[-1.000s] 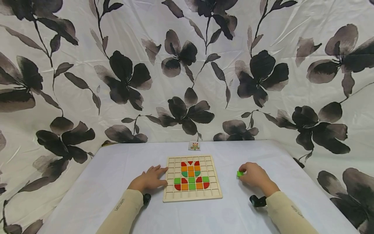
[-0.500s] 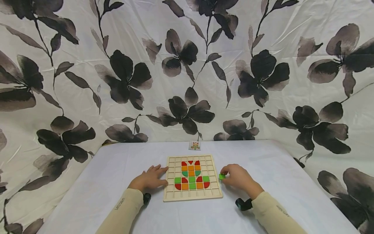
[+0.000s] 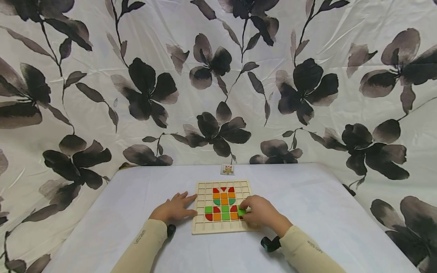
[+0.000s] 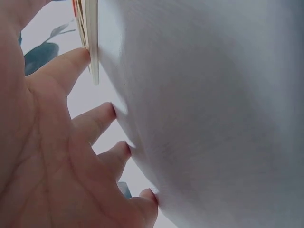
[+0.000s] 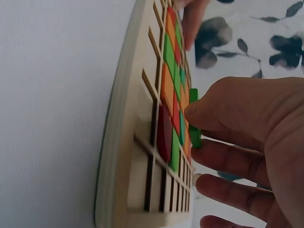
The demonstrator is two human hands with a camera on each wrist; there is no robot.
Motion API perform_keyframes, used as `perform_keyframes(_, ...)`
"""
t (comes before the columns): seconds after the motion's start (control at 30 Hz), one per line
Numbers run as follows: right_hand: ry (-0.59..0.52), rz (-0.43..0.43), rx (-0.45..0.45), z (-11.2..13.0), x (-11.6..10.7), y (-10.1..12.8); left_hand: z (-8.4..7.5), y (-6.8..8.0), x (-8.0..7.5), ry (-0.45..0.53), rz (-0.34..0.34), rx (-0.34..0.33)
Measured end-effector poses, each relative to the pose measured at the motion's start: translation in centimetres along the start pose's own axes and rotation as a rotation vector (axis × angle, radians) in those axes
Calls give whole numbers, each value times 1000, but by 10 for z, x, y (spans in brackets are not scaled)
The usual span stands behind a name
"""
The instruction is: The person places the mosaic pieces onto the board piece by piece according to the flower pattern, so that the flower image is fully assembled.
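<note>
A wooden grid board (image 3: 205,226) lies on the table, with red, orange and green tiles set in several of its squares. My right hand (image 3: 261,213) is over the board's right side and pinches a bright green square tile (image 5: 194,116) between thumb and fingers. In the right wrist view that tile stands just above the set tiles. At the board's left edge, my left hand (image 3: 173,209) rests with spread fingers; one fingertip touches the board's rim in the left wrist view. The other left fingertips (image 4: 108,110) press on the white tablecloth.
A small pattern card (image 3: 227,169) lies at the far edge of the table, behind the board. White tablecloth (image 3: 143,189) covers the table. Behind it hangs a floral curtain (image 3: 259,94).
My right hand has carried the green tile leftward from the tablecloth on the right to over the board. My left hand has stayed at the board's left edge.
</note>
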State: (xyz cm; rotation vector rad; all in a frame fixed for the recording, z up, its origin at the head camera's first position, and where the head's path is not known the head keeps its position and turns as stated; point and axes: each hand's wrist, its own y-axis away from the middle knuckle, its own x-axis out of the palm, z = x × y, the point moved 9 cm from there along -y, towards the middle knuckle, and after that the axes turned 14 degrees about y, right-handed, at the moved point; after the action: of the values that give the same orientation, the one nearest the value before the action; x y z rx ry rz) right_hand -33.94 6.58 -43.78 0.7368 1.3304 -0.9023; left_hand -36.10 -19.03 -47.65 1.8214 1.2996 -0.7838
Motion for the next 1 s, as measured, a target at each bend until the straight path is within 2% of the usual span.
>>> perform_keyframes(0.43,51,-45,-209,45,8,-2,1,-2,1,0,-4,-15)
perform_keyframes(0.77,66,-28,-247,60,9,0,2,-3,1,7,-6,-4)
perform_keyframes(1.0,101,-59,-269,64,8,2,0,-2,0,4,-10,3)
